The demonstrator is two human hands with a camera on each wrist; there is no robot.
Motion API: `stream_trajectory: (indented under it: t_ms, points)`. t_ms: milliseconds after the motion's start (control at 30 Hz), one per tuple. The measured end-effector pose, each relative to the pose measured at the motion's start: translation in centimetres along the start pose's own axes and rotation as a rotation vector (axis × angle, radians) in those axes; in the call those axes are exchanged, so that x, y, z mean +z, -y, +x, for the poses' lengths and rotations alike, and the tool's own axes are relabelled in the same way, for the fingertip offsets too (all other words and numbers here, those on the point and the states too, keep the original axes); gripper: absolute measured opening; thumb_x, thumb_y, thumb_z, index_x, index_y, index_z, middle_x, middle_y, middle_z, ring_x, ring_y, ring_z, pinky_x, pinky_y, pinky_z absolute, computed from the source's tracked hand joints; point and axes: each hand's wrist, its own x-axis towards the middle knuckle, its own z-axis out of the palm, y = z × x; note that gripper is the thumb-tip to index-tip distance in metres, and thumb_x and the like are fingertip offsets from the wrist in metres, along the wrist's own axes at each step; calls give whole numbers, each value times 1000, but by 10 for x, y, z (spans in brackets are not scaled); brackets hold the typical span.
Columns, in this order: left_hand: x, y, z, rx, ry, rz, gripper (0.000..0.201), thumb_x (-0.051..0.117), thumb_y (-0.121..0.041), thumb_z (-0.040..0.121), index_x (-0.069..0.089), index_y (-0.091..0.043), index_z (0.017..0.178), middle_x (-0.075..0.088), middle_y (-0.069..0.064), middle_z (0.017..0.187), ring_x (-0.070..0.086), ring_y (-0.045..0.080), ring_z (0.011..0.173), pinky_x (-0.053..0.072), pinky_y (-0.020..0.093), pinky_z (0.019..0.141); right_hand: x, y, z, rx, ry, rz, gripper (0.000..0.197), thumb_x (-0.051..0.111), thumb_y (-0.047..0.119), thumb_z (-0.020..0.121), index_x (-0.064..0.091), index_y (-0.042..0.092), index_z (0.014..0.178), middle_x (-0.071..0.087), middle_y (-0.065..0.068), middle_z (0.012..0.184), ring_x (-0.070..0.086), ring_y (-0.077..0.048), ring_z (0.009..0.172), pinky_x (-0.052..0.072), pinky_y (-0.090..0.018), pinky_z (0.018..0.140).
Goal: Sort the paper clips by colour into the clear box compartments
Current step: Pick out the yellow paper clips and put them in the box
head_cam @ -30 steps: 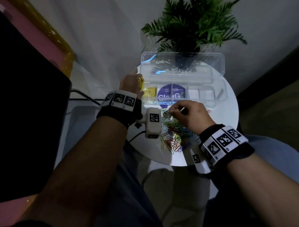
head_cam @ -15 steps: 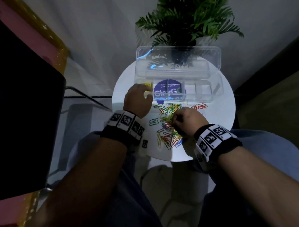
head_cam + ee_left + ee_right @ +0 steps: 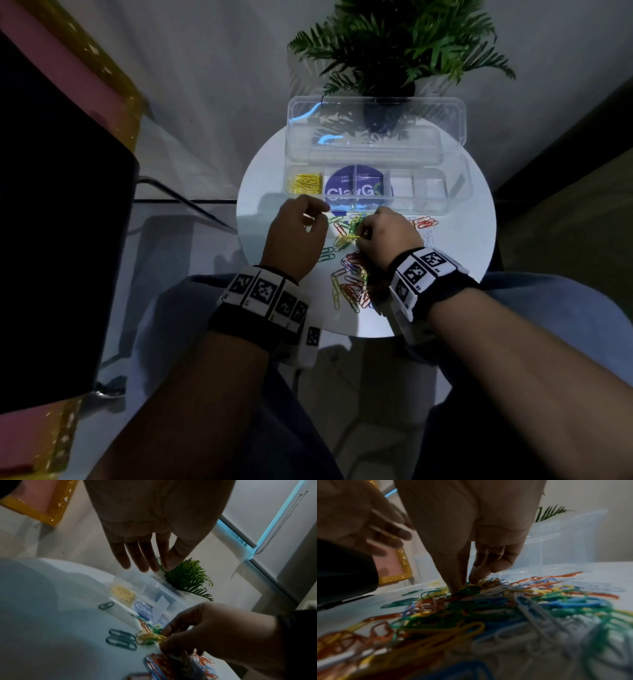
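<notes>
Loose paper clips of mixed colours (image 3: pixel 351 274) lie heaped on the round white table (image 3: pixel 462 253) in front of the open clear box (image 3: pixel 457 185). Its leftmost compartment holds yellow clips (image 3: pixel 304 182); the others look bare. My right hand (image 3: pixel 363 234) has thumb and forefinger down in the heap (image 3: pixel 488 609), pinching a yellow clip (image 3: pixel 152 637). My left hand (image 3: pixel 317 214) hovers just left of the heap, fingers (image 3: pixel 142 555) straight and holding nothing. Three dark green clips (image 3: pixel 120 639) lie apart on the left.
A small group of red clips (image 3: pixel 424 222) lies right of my right hand. The box lid (image 3: pixel 376 126) stands up behind the compartments, with a potted fern (image 3: pixel 394 51) beyond it. A large dark object (image 3: pixel 51 205) fills the left. My knees are under the table's near edge.
My left hand has drawn back from the yellow compartment to the table beside the heap, now holding nothing. My right hand has lowered into the heap and pinched a clip.
</notes>
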Motion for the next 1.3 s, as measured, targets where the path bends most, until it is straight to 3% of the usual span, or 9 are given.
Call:
stream_trajectory:
  t_ms: [267, 433, 533, 700, 833, 900, 1000, 1100, 1300]
  points:
    - [13, 17, 8, -538, 166, -469, 15, 46, -3, 93, 59, -8, 90, 59, 4, 77, 54, 12, 64, 43, 10, 47, -3, -10, -1, 33, 32, 188, 11, 64, 17, 85, 69, 7, 87, 68, -11, 95, 57, -20, 82, 39, -23, 73]
    - [8, 13, 12, -804, 251, -872, 26, 38, -20, 99, 58, -9, 87, 63, 7, 87, 62, 16, 79, 48, 23, 72, -11, -9, -4, 84, 29, 483, 14, 71, 17, 80, 63, 10, 72, 59, -4, 67, 53, -13, 63, 45, -24, 65]
    - [7, 15, 10, -866, 268, -1051, 38, 31, -29, 101, 60, -6, 94, 64, 11, 95, 62, 20, 86, 50, 27, 75, -17, 1, -8, -22, 87, 508, 11, 68, 16, 83, 69, 5, 82, 58, -3, 69, 48, -7, 59, 40, -19, 59]
    - [7, 6, 7, -905, 305, -1222, 43, 28, -31, 101, 60, -3, 94, 69, 10, 72, 64, 18, 66, 56, 26, 61, -20, 25, -9, -326, 67, 252, 19, 66, 13, 83, 71, 1, 97, 71, -17, 92, 65, -25, 86, 44, -24, 77]
    - [8, 3, 1, -910, 269, -1357, 35, 35, -25, 100, 61, -3, 92, 70, 10, 71, 70, 20, 60, 59, 29, 57, -32, 38, -5, -325, 128, 226, 25, 65, 7, 82, 70, 8, 106, 71, -12, 107, 65, -23, 101, 47, -27, 92]
    - [7, 2, 1, -888, 268, -1400, 33, 37, -24, 100, 61, -2, 93, 70, 11, 73, 70, 21, 63, 58, 30, 59, -37, 40, -6, -312, 97, 302, 25, 63, 6, 83, 70, 9, 107, 71, -11, 107, 65, -20, 97, 49, -27, 91]
    - [2, 1, 2, -846, 254, -1402, 39, 33, -27, 101, 61, -1, 91, 71, 12, 73, 71, 21, 66, 57, 32, 70, -40, 36, -6, -216, -39, 503, 22, 61, 11, 86, 71, 14, 105, 71, -1, 93, 59, 6, 69, 46, -7, 69]
    - [-6, 7, 4, -820, 233, -1426, 43, 29, -26, 101, 62, 1, 95, 72, 15, 81, 72, 22, 72, 57, 30, 72, -41, 21, -4, -141, -168, 495, 15, 61, 15, 86, 72, 15, 97, 67, 3, 83, 53, 9, 56, 39, -6, 58]
    - [-17, 17, 7, -797, 172, -1301, 42, 27, -27, 102, 61, -3, 100, 67, 12, 111, 58, 21, 116, 52, 26, 78, -17, 4, -3, -44, 62, 144, 16, 58, 18, 88, 71, 11, 96, 69, -8, 101, 62, -22, 94, 39, -20, 76]
